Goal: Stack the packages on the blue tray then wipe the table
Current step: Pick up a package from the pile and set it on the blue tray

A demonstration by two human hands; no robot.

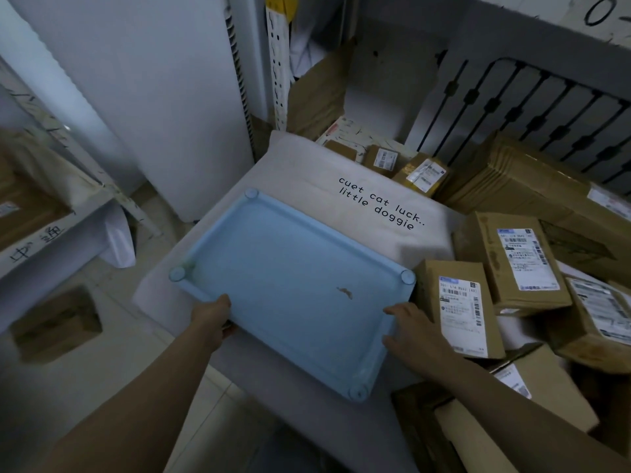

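Both forearms reach in from the bottom edge toward the blue tray (290, 285), nearest of all to the camera. Behind everything stands a tall white panel (164, 97) at upper left, and a black metal grille (532, 110) runs across the upper right. Below them sits the table under a white cloth (341, 172), printed with the words "cuet cat luck.. little doggie". At far left a white shelf (51, 240) carries handwritten marks along its front edge.

On the cloth lies the blue tray, turned at an angle, with round sockets at its four corners and a small brown smudge on its floor. Nothing is stacked on it yet.

To the right of the tray is a heap of brown cardboard packages (526, 261) with white shipping labels. One upright labelled package (459, 308) stands just beside the tray's right rim; more lie behind it, and small ones (420, 172) rest at the cloth's far edge.

Smallest are the hands. The left hand (213, 317) grips the tray's near-left rim, fingers curled under the edge and out of sight. The right hand (415, 327) rests on the near-right rim with fingers spread and fairly straight, between the tray and the upright labelled package; whether the thumb hooks the rim I cannot tell.
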